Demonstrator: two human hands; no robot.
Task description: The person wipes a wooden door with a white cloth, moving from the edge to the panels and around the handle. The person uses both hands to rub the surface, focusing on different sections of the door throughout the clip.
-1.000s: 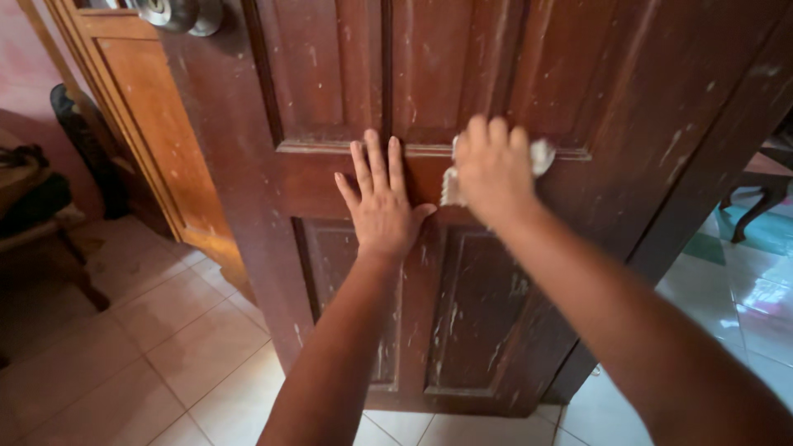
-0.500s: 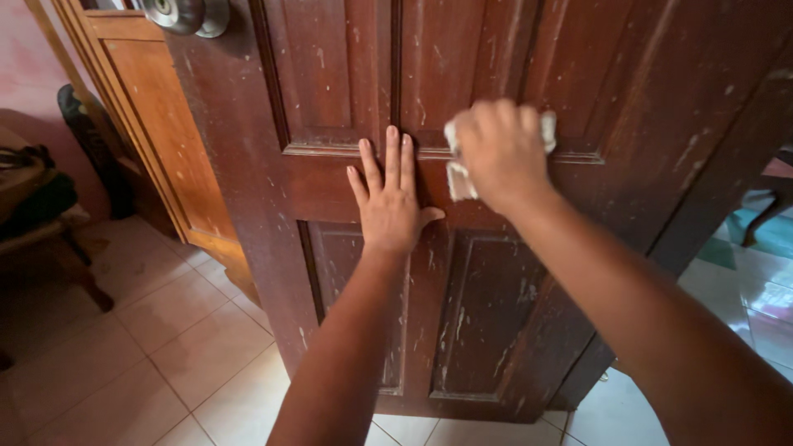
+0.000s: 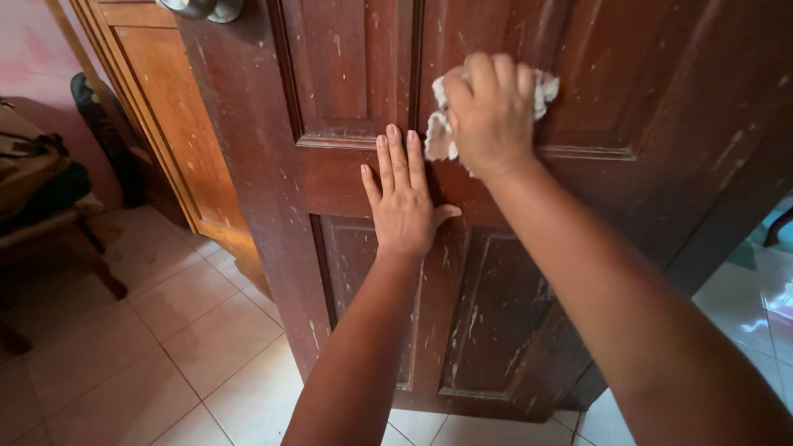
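Observation:
A dark brown panelled wooden door (image 3: 347, 74), scuffed with pale flecks, fills the view. My left hand (image 3: 403, 198) lies flat against its middle rail, fingers together and pointing up. Just above and to the right, my right hand (image 3: 489, 111) presses a crumpled white cloth (image 3: 438, 132) against the upper panel; the cloth shows at both sides of the hand. A round metal door knob (image 3: 202, 8) sits at the top left edge of the door.
A lighter wooden door frame (image 3: 157, 107) stands behind at the left. A wooden stool or small table (image 3: 58, 223) with dark things on it is at the far left. Pale floor tiles (image 3: 165, 347) run below; glossy tiles (image 3: 756, 306) show at the right.
My right hand has slid the cloth upward, from the middle rail onto the upper panel. My left hand has stayed flat in the same spot on the door.

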